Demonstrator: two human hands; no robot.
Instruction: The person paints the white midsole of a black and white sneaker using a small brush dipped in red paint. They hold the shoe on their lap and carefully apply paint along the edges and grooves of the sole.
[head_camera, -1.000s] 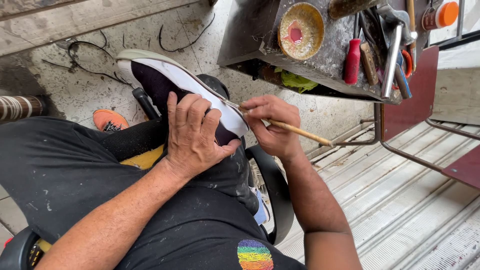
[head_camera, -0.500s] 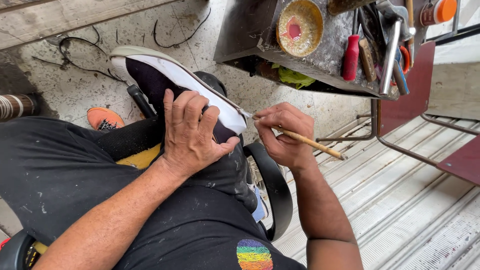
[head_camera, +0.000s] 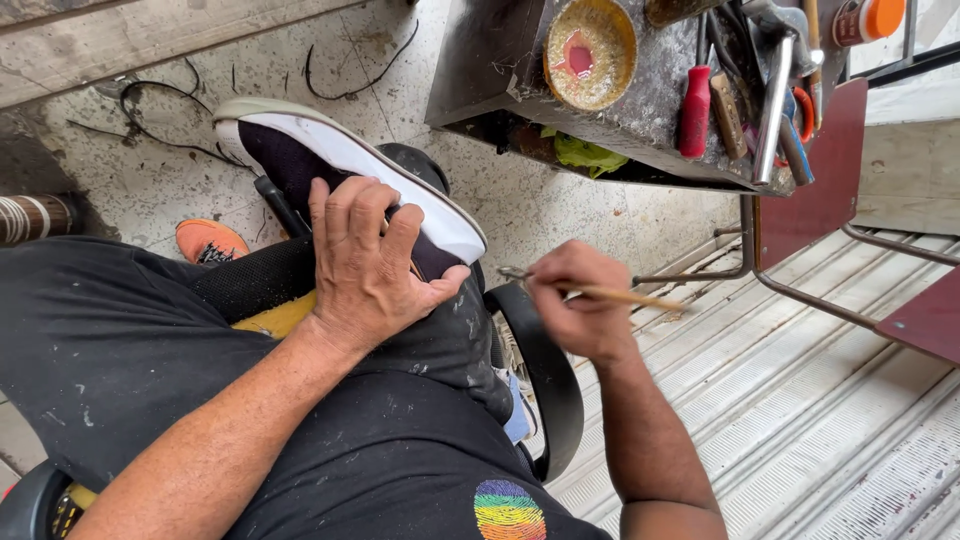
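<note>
Under the left hand (head_camera: 372, 262), a dark sneaker (head_camera: 340, 165) with a white sole, propped on the lap, toe pointing up and away. Fingers spread flat over the upper, thumb hooked round the sole edge nearest the right hand: pressed down on the sneaker, not closed round it. Beyond the fingertips, a tangle of black cable (head_camera: 150, 110) on the concrete floor; beside the wrist, toward the outer side, an orange shoe (head_camera: 208, 240) half hidden behind the dark trousers.

Just right of the sole edge, apart from it, the right hand (head_camera: 583, 300), closed on a thin wooden brush (head_camera: 600, 292), handle sticking out to the right, bristle end pointing at the sneaker without touching. Above this hand, a grimy metal tool tray (head_camera: 640, 100) with a round glue-crusted tin (head_camera: 590, 50), a red-handled tool (head_camera: 696, 110) and a metal hammer (head_camera: 775, 100). Below and to the right, a ribbed metal floor (head_camera: 800, 400).
</note>
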